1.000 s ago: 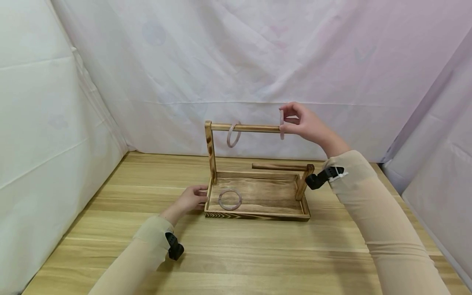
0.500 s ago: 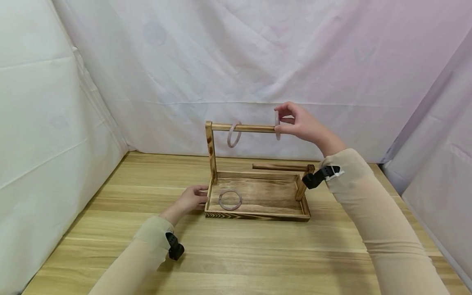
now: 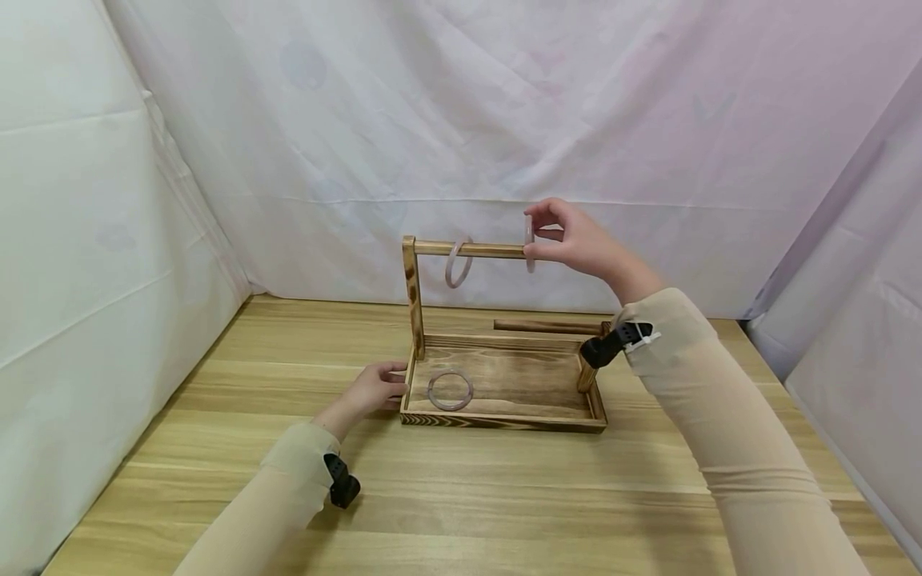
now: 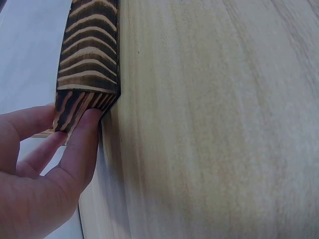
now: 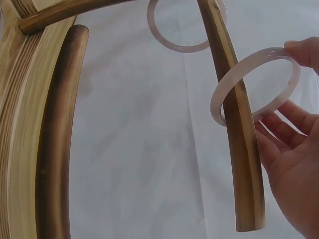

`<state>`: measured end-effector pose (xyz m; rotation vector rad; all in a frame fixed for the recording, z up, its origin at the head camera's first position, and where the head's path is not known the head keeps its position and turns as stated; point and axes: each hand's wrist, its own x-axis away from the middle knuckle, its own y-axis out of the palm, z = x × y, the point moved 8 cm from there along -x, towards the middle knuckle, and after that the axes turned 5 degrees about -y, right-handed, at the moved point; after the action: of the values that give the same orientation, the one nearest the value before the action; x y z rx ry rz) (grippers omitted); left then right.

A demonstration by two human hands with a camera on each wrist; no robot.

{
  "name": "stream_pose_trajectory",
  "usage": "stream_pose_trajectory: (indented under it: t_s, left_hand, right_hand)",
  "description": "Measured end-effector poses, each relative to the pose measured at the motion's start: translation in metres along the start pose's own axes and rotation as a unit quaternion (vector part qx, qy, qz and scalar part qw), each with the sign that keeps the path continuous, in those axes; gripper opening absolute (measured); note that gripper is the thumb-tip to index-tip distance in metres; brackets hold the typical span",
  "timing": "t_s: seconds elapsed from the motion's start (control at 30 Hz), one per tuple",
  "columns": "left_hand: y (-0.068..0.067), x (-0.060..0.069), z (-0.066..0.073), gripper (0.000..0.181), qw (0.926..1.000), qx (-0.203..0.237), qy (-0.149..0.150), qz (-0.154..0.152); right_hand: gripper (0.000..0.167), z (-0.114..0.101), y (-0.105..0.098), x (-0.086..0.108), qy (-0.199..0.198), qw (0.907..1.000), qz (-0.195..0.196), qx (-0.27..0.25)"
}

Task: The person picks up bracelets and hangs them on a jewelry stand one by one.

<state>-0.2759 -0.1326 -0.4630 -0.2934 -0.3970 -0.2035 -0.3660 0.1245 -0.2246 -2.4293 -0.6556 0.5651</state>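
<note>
A pale pinkish bangle (image 5: 229,82) encircles the upper bar (image 3: 490,250) of a wooden stand, and my right hand (image 3: 587,244) pinches it between thumb and fingers. In the right wrist view the bar's free end passes through this ring. Further left on that bar hangs a second bangle (image 3: 458,264). A third bangle (image 3: 450,390) lies flat in the stand's tray (image 3: 526,376), near its left front corner. My left hand (image 3: 370,390) is at the tray's left end; in the left wrist view its fairly straight thumb and fingers (image 4: 82,144) touch the dark-grained end wall.
A lower bar (image 3: 543,326) reaches leftward from a short post (image 3: 588,372) at the tray's right end. A taller post (image 3: 413,296) carries the upper bar. Wood-grained tabletop (image 3: 468,496) surrounds the stand, and a pale curtain (image 3: 446,120) hangs behind it.
My right hand has slid its bangle leftward along the upper bar, toward the hanging one. The left hand, the tray and the other bangles look practically unmoved.
</note>
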Motion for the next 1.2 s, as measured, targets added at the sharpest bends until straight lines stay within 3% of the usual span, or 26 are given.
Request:
stream_pose_trajectory:
  t_s: [0.43, 0.73, 1.2]
  left_hand:
    - [0.000, 0.000, 0.002, 0.049, 1.0000, 0.000, -0.003, 0.004]
    - [0.000, 0.001, 0.001, 0.049, 1.0000, -0.001, -0.001, 0.001]
    - [0.000, 0.002, 0.001, 0.050, 1.0000, 0.001, -0.003, 0.000]
  right_hand:
    - [0.051, -0.008, 0.010, -0.008, -0.030, 0.9995, -0.008, 0.004]
    - [0.052, -0.010, 0.016, -0.011, -0.017, 0.9997, -0.017, 0.000]
    - [0.053, -0.012, 0.023, -0.014, -0.013, 0.9986, -0.028, 0.043]
